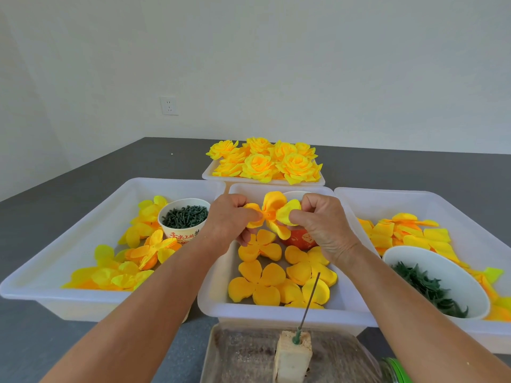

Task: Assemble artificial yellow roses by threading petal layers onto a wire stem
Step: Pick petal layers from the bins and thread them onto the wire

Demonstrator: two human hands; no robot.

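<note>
grey table [83, 194], white trays. i see left hand [231, 219] and right hand [322, 221] both pinching petal layer [272, 214] above middle tray [213, 283]. wire stem [311, 297] upright in near block [293, 355]. my advice: centre hole over tip, push straight down.

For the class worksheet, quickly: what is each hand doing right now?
Left hand: pinches the left side of the yellow petal layer.
Right hand: pinches the right side of the same petal layer.
</note>
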